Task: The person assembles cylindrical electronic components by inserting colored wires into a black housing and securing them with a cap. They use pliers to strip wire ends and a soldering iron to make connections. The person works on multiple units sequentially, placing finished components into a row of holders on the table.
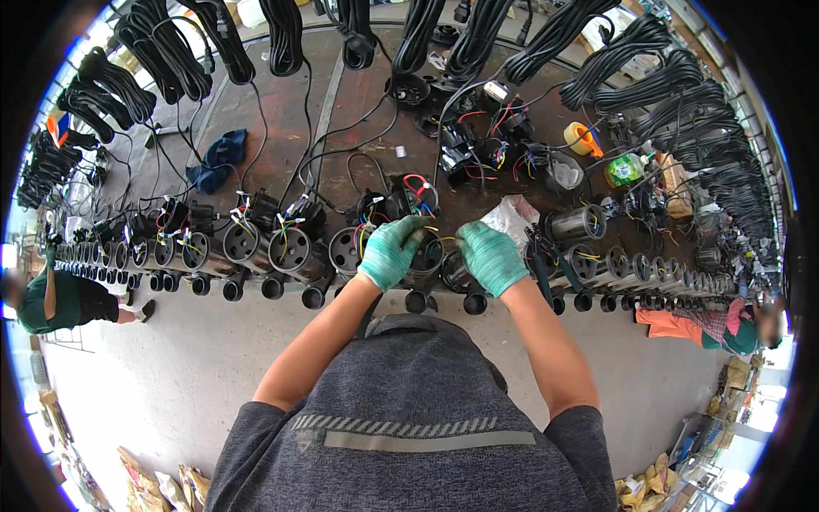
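My left hand [390, 250] and my right hand [490, 256], both in green gloves, are at a black round pump motor housing [429, 258] on the front edge of the workbench [281, 111]. Thin coloured wires [431, 229] run between my fingers above the housing's open end. Both hands pinch these wires. A row of similar black housings [264, 247] with coloured wires lines the bench edge to the left and right.
Coils of black cable [162, 51] hang along the back of the bench. A blue cloth [217, 160], a roll of yellow tape [583, 137], a green bottle [625, 169] and a plastic bag [512, 213] lie on it. Other people stand at far left [51, 299] and far right [725, 328].
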Demonstrator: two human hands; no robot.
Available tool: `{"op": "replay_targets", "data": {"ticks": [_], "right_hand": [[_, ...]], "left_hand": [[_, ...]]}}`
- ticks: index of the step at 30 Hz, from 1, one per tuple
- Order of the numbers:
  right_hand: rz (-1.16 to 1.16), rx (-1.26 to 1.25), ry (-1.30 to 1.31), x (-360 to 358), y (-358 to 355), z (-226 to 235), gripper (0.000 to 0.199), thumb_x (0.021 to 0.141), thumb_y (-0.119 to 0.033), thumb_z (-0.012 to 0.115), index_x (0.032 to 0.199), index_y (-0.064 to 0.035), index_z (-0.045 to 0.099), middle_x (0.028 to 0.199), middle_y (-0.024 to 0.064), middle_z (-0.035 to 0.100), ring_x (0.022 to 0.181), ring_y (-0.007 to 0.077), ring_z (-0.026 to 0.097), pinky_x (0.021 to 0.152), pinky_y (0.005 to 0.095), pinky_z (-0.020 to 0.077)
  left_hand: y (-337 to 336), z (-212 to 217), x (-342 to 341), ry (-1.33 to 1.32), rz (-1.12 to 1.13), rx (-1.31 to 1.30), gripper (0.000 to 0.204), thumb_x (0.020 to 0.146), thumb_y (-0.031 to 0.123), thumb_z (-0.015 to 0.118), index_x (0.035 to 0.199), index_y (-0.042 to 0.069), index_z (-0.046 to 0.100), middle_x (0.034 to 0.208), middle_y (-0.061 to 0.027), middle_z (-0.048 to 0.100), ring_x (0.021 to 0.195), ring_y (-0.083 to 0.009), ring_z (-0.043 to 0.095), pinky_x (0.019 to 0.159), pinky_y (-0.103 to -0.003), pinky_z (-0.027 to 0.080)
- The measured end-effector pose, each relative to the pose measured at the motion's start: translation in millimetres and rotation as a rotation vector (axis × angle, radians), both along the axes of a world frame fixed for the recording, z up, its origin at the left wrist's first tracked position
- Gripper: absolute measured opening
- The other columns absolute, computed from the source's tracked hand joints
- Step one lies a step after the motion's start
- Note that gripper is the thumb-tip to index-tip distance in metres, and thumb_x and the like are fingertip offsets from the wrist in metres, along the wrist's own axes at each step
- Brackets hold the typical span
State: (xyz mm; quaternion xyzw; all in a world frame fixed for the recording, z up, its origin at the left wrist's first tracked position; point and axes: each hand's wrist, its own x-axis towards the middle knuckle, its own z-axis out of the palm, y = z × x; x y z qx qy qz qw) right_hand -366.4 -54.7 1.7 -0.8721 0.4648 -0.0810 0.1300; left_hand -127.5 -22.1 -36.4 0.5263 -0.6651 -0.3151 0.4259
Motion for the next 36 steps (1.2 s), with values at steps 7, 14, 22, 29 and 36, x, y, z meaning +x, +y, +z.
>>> {"op": "replay_targets", "data": {"ticks": [7, 14, 22, 29, 36], "right_hand": [[-0.110, 0.073, 0.037, -7.2, -5.0, 6.8, 0.019, 0.100, -0.016, 0.065, 0.116, -0.0067, 0.064, 0.113, 0.0197, 0.072, 0.098, 0.0404, 0.074, 0.084, 0.0517, 0.0600], [-0.135, 0.274, 0.040, 35.4, 37.6, 39.6, 0.055, 0.092, -0.056, 0.075, 0.115, -0.0059, 0.070, 0.109, 0.0152, 0.076, 0.097, 0.0364, 0.076, 0.083, 0.0488, 0.0606], [-0.290, 0.264, -0.011, 51.3, 36.9, -1.8, 0.030, 0.097, -0.033, 0.068, 0.107, -0.0046, 0.070, 0.104, 0.0232, 0.076, 0.097, 0.0420, 0.075, 0.085, 0.0528, 0.0601], [-0.231, 0.118, -0.136, 18.7, 15.9, -9.9, 0.017, 0.100, -0.020, 0.066, 0.106, -0.0049, 0.069, 0.102, 0.0223, 0.076, 0.094, 0.0432, 0.073, 0.083, 0.0528, 0.0580], [-0.036, -0.177, -0.228, 26.7, 19.3, -21.3, 0.017, 0.096, -0.022, 0.073, 0.107, -0.0092, 0.072, 0.097, 0.0123, 0.073, 0.084, 0.0331, 0.073, 0.071, 0.0448, 0.0593]], "left_hand": [[-7.1, -11.2, -9.4, -0.001, 0.009, -0.020, 0.019, 0.102, 0.012, 0.068, 0.119, 0.005, 0.075, 0.100, -0.0208, 0.076, 0.092, -0.0410, 0.074, 0.081, -0.046, 0.058], [-8.3, -13.0, -7.5, 0.196, -0.010, 0.198, 0.021, 0.107, 0.006, 0.064, 0.126, 0.002, 0.072, 0.106, -0.0090, 0.079, 0.094, -0.0112, 0.069, 0.087, -0.030, 0.056], [-6.8, -13.3, -7.8, 0.231, -0.037, 0.175, 0.022, 0.105, 0.007, 0.065, 0.125, 0.003, 0.074, 0.107, -0.0152, 0.079, 0.095, -0.0206, 0.074, 0.087, -0.035, 0.058], [-12.0, -24.0, -8.4, 0.057, -0.026, 0.118, 0.022, 0.104, 0.007, 0.065, 0.123, 0.004, 0.076, 0.104, -0.0160, 0.078, 0.094, -0.0236, 0.075, 0.087, -0.036, 0.058], [-14.4, -32.6, -13.7, -0.110, 0.019, 0.010, 0.022, 0.099, 0.010, 0.070, 0.120, 0.005, 0.077, 0.105, -0.0207, 0.076, 0.098, -0.0412, 0.074, 0.086, -0.045, 0.059]]}}
